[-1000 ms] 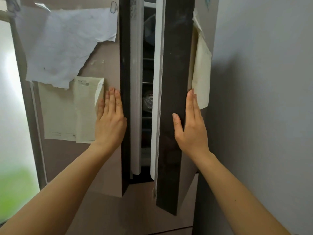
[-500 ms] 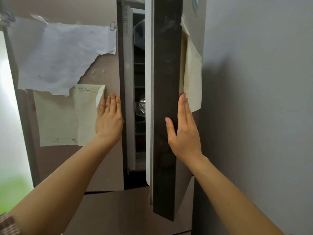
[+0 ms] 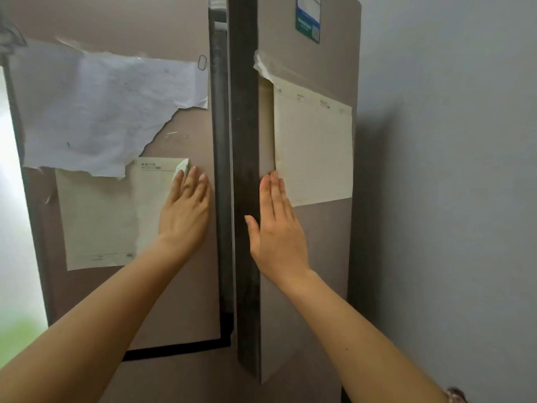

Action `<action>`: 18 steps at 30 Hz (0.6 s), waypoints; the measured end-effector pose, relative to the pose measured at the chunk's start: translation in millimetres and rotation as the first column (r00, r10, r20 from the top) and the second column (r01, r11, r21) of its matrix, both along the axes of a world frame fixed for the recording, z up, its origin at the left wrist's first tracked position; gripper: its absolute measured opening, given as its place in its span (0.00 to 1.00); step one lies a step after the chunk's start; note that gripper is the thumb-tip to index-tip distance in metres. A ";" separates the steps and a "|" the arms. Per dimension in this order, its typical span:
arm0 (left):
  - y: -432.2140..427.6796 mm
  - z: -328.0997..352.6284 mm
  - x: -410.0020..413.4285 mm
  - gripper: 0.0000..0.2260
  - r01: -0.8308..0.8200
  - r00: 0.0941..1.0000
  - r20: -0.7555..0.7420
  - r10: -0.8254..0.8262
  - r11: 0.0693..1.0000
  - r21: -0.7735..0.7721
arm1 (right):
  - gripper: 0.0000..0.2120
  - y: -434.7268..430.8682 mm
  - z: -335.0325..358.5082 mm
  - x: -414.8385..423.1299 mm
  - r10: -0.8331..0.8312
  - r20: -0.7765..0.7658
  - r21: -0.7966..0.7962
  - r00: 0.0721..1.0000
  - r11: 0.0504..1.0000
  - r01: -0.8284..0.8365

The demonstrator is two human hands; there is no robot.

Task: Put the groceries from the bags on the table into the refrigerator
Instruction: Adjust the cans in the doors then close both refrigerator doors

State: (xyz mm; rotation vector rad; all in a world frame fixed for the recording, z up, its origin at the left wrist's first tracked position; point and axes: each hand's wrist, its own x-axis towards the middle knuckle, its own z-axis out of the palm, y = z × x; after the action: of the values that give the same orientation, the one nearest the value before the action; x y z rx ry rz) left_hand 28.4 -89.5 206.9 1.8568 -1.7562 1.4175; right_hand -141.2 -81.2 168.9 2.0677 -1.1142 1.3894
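- The left door (image 3: 180, 301) of the refrigerator (image 3: 189, 379) has been pushed almost flush. The left hand (image 3: 186, 216) is laid flat on it with straight fingers and grips nothing. A cream sheet (image 3: 101, 222) is at its 9 o'clock.
- The gap between the doors, wide a moment ago with shelves showing, has been narrowed to a dark slit.
- The right door (image 3: 313, 257) is still slightly proud. The right hand (image 3: 276, 228) is pressed flat on its edge and holds nothing.
- No groceries or bags are seen. Loading is judged finished, with only the closing left.
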 end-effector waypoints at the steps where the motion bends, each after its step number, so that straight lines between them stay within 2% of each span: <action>1: 1.6 -1.2 4.8 0.31 0.059 0.998 0.004 -0.059 0.998 -0.035 | 0.33 -4.2 -0.4 5.1 -0.012 -0.001 0.002 1.000 1.000 0.012; 3: 7.7 -7.3 12.3 0.32 0.193 0.978 -0.048 -0.203 0.969 -0.154 | 0.33 -10.4 -0.7 11.1 -0.025 -0.012 0.004 1.000 1.000 0.025; 5: 10.4 -15.6 17.5 0.30 0.252 0.937 -0.187 -0.294 0.942 -0.220 | 0.32 -15.3 1.2 14.7 -0.022 -0.062 0.032 0.998 0.999 0.024; 7: 9.2 -22.7 23.3 0.30 0.240 0.901 -0.345 -0.264 0.964 -0.112 | 0.31 -21.1 8.0 19.2 -0.016 -0.138 0.077 0.990 0.997 0.027; 8: 6.6 -26.8 26.5 0.30 0.226 0.899 -0.377 -0.224 0.973 -0.041 | 0.29 -24.8 12.5 22.6 -0.015 -0.169 0.111 0.986 0.993 0.035; 10: -0.4 -35.9 34.6 0.30 0.213 0.915 -0.358 -0.185 0.976 0.038 | 0.28 -36.0 18.4 31.2 -0.012 -0.217 0.201 0.976 0.978 0.057; 12: -4.8 -43.4 39.4 0.30 0.238 0.911 -0.354 -0.210 0.971 0.035 | 0.28 -48.8 17.3 38.9 -0.019 -0.253 0.248 0.967 0.965 0.084; 15: -6.5 -49.7 37.5 0.31 0.258 0.901 -0.363 -0.239 0.966 0.004 | 0.28 -58.0 4.8 44.6 -0.040 -0.211 0.150 0.977 0.986 0.073; 18: -7.7 -49.2 34.8 0.31 0.253 0.900 -0.368 -0.234 0.967 0.006 | 0.29 -61.7 14.0 41.0 -0.100 -0.339 0.180 0.935 0.969 0.169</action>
State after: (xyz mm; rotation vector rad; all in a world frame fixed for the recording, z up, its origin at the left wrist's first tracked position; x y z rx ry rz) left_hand 63.2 -97.2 157.7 1.7142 -1.7693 0.8744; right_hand -100.3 -142.9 182.9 2.2133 -1.2684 0.8525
